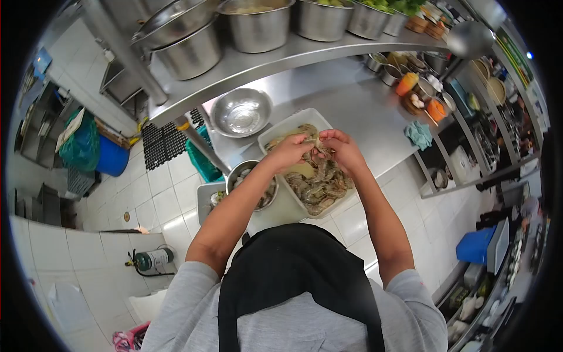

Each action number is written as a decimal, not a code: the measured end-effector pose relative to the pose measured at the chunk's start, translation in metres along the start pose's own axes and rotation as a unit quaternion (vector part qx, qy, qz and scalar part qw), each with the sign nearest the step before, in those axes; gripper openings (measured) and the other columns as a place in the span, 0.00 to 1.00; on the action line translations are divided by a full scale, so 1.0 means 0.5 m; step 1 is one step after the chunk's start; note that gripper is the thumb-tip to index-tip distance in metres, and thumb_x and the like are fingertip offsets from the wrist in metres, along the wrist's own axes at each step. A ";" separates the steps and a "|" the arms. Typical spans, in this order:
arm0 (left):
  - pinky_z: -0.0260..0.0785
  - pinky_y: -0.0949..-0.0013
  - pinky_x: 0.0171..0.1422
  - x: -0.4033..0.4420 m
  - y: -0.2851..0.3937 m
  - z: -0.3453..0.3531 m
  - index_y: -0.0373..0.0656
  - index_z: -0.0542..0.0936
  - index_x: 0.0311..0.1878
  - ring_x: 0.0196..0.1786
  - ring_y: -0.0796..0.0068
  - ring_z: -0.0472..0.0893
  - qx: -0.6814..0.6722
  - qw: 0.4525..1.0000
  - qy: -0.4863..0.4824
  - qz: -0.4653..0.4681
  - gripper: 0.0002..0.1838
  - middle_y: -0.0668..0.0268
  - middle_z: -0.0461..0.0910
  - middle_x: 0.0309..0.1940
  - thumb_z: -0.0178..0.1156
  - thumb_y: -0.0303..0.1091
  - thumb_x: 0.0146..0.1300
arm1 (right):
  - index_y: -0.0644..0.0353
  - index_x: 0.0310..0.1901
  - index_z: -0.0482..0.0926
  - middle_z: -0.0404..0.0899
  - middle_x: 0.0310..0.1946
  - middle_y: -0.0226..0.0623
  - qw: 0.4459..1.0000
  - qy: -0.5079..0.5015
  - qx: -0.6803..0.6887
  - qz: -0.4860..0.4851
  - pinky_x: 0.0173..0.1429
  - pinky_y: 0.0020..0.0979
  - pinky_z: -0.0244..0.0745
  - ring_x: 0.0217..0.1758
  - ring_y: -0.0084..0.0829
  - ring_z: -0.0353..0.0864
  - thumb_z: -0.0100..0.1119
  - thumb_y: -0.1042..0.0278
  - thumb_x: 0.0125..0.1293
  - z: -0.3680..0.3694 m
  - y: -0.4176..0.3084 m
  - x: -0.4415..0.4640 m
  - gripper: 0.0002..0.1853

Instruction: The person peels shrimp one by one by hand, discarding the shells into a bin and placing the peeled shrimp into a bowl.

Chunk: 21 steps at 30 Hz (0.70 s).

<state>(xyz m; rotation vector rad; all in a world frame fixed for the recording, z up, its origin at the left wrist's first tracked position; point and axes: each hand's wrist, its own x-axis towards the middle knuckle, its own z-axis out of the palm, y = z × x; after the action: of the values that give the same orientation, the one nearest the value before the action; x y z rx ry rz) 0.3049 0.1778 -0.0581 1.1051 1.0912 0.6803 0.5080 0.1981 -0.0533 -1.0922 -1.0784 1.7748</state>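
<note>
One raw shrimp (pixel 315 142): between my left hand (pixel 292 151) and right hand (pixel 343 150), fingertips pinched narrow on it.
White tub (pixel 287 125): twelve o'clock, beneath, likely to catch drips.
Steel pot (pixel 237 172): eleven o'clock, just beside the tub, probably for short reach.

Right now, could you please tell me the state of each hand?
Left hand: closed, apparently pinching a greyish-brown raw shrimp.
Right hand: closed, apparently on the same shrimp.
</note>
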 end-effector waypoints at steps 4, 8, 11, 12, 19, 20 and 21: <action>0.71 0.72 0.52 -0.101 0.016 -0.061 0.46 0.81 0.52 0.45 0.83 0.79 -0.004 0.998 0.044 0.052 0.12 0.74 0.83 0.40 0.55 0.42 0.77 | 0.66 0.53 0.81 0.81 0.43 0.33 0.973 -0.049 -0.212 -0.070 0.43 0.29 0.80 0.41 0.25 0.83 0.62 0.72 0.68 0.125 -0.033 -0.011 0.14; 0.71 0.73 0.50 -0.260 -0.024 -0.214 0.42 0.82 0.48 0.42 0.82 0.78 0.077 0.984 0.112 0.119 0.11 0.72 0.83 0.38 0.57 0.40 0.77 | 0.69 0.51 0.82 0.83 0.41 0.44 0.898 -0.092 -0.406 -0.145 0.45 0.38 0.80 0.39 0.36 0.86 0.64 0.68 0.66 0.330 -0.014 -0.020 0.16; 0.72 0.71 0.47 -0.380 -0.044 -0.298 0.37 0.81 0.48 0.40 0.81 0.78 0.084 0.972 0.181 0.127 0.12 0.71 0.82 0.37 0.58 0.37 0.76 | 0.69 0.51 0.80 0.83 0.43 0.56 0.858 -0.118 -0.426 -0.262 0.49 0.46 0.79 0.44 0.51 0.86 0.63 0.64 0.67 0.476 0.070 -0.014 0.17; 0.72 0.71 0.47 -0.406 -0.067 -0.326 0.37 0.81 0.48 0.40 0.81 0.78 0.061 0.968 0.208 0.126 0.12 0.71 0.82 0.37 0.58 0.37 0.76 | 0.68 0.50 0.79 0.82 0.46 0.61 0.860 -0.129 -0.402 -0.286 0.53 0.51 0.77 0.49 0.60 0.82 0.60 0.64 0.69 0.522 0.105 -0.003 0.16; 0.70 0.73 0.39 -0.434 -0.206 -0.498 0.42 0.83 0.46 0.35 0.82 0.78 -0.016 0.920 0.387 0.065 0.12 0.72 0.81 0.33 0.54 0.38 0.77 | 0.68 0.43 0.77 0.81 0.41 0.62 0.822 -0.095 -0.482 -0.286 0.52 0.54 0.78 0.47 0.61 0.83 0.54 0.67 0.72 0.757 0.231 0.071 0.11; 0.73 0.68 0.40 -0.422 -0.240 -0.522 0.39 0.84 0.41 0.34 0.77 0.80 0.105 0.884 0.452 0.053 0.14 0.68 0.84 0.32 0.54 0.39 0.76 | 0.68 0.42 0.77 0.81 0.40 0.61 0.813 -0.096 -0.491 -0.298 0.52 0.54 0.78 0.46 0.61 0.83 0.53 0.66 0.72 0.773 0.243 0.079 0.11; 0.73 0.66 0.41 -0.431 -0.247 -0.513 0.38 0.83 0.40 0.35 0.74 0.81 0.130 0.864 0.484 0.054 0.15 0.64 0.84 0.32 0.54 0.40 0.75 | 0.68 0.41 0.77 0.81 0.40 0.61 0.802 -0.095 -0.499 -0.314 0.51 0.54 0.79 0.45 0.60 0.83 0.53 0.66 0.72 0.783 0.258 0.083 0.11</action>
<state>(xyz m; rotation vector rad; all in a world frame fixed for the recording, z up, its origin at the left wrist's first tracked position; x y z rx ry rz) -0.0195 0.0398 -0.1140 1.0534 2.0319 1.2730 0.1087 0.0905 -0.0771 -0.9094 -2.3104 0.7188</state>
